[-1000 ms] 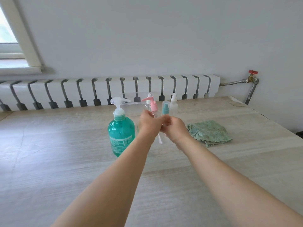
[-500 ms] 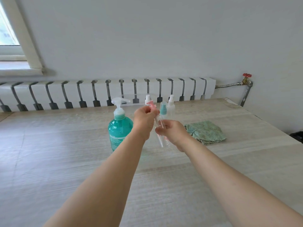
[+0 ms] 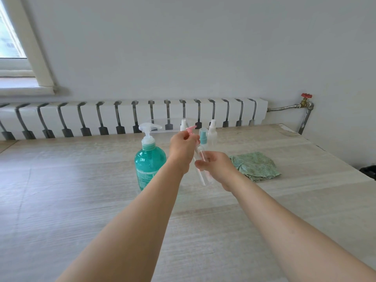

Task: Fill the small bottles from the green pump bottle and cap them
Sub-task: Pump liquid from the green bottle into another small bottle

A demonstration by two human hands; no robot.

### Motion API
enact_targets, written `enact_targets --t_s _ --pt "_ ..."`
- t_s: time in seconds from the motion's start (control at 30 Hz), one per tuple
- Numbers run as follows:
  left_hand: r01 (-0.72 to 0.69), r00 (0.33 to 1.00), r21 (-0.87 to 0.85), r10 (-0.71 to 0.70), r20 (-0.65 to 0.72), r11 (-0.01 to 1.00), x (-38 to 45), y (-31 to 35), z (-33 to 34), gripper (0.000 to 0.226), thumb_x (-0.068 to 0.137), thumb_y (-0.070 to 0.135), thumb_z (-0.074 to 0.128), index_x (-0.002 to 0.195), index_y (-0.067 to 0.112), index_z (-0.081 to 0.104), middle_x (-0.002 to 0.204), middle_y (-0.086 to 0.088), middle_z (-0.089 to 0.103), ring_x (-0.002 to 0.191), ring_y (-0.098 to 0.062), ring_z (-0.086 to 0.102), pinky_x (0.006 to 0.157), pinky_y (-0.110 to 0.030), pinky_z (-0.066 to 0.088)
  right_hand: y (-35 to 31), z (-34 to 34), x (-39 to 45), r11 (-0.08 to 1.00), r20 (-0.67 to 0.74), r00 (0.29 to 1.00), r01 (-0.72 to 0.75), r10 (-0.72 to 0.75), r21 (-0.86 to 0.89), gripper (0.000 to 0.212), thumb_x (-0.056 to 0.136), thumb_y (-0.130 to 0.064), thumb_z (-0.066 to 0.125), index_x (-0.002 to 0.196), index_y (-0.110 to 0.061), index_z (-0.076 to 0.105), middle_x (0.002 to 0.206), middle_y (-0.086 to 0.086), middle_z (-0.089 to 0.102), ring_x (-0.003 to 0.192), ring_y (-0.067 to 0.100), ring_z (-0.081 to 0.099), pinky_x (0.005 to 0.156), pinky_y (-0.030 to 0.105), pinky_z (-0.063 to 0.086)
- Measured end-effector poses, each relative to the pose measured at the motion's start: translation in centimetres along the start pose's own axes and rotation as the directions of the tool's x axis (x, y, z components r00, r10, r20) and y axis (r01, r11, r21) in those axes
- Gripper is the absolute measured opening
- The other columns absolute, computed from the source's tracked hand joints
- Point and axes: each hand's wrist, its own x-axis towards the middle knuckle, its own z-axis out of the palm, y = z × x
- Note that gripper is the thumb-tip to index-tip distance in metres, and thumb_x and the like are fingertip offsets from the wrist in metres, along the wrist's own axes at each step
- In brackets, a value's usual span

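Note:
The green pump bottle (image 3: 149, 164) stands upright on the table, left of my hands. My right hand (image 3: 216, 167) grips a small clear bottle (image 3: 205, 176), held tilted above the table. My left hand (image 3: 182, 148) pinches that bottle's pink pump cap (image 3: 191, 130) at the top; its white dip tube runs down inside the clear bottle. Behind my hands stand a small bottle with a teal sprayer (image 3: 203, 137) and two small bottles with white caps (image 3: 212, 130) (image 3: 183, 124).
A crumpled green cloth (image 3: 254, 165) lies right of my hands. A clear plastic box (image 3: 162, 125) sits behind the bottles. A white radiator (image 3: 132, 117) runs along the table's far edge, with a pipe and red valve (image 3: 306, 96) at the right.
My hands have drawn nearer and lifted the clear bottle off the table; the left hand has raised the pink cap, and the bottle now hangs tilted lower in my right hand.

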Motion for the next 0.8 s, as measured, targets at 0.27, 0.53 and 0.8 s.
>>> enact_targets --t_s 0.27,0.53,0.8 --pt "0.078 0.996 -0.064 -0.074 0.050 0.995 -0.5 0.6 -0.1 0.011 0.088 0.014 0.054 0.097 0.012 0.060 0.101 -0.008 0.062 0.094 -0.020 0.057 0.089 -0.041 0.049 -0.4 -0.1 0.1 0.998 0.024 1.000 -0.019 0.018 0.053 0.050 0.086 -0.014 0.068 0.132 -0.008 0.053 0.136 0.008 0.054 0.122 0.022 0.052 0.101 0.038 0.042" --pt "0.011 0.999 -0.084 -0.014 -0.034 0.996 -0.3 0.4 -0.3 0.016 0.081 0.018 0.069 0.094 0.018 0.060 0.095 -0.003 0.064 0.094 -0.019 0.061 0.087 -0.037 0.051 -0.5 -0.1 0.0 0.997 0.017 1.000 -0.008 0.007 0.079 0.053 0.083 -0.013 0.070 0.133 -0.008 0.051 0.137 0.004 0.052 0.114 0.012 0.052 0.097 0.033 0.041" --pt "0.009 0.998 -0.031 -0.007 0.060 0.999 -0.2 0.7 -0.2 0.013 0.090 0.008 0.053 0.093 0.011 0.066 0.093 -0.003 0.065 0.093 -0.020 0.059 0.091 -0.040 0.049 -0.1 -0.6 0.2 0.997 -0.002 0.999 -0.038 0.038 0.063 0.052 0.083 -0.016 0.071 0.131 -0.009 0.053 0.117 0.002 0.060 0.091 0.011 0.062 0.092 0.034 0.046"
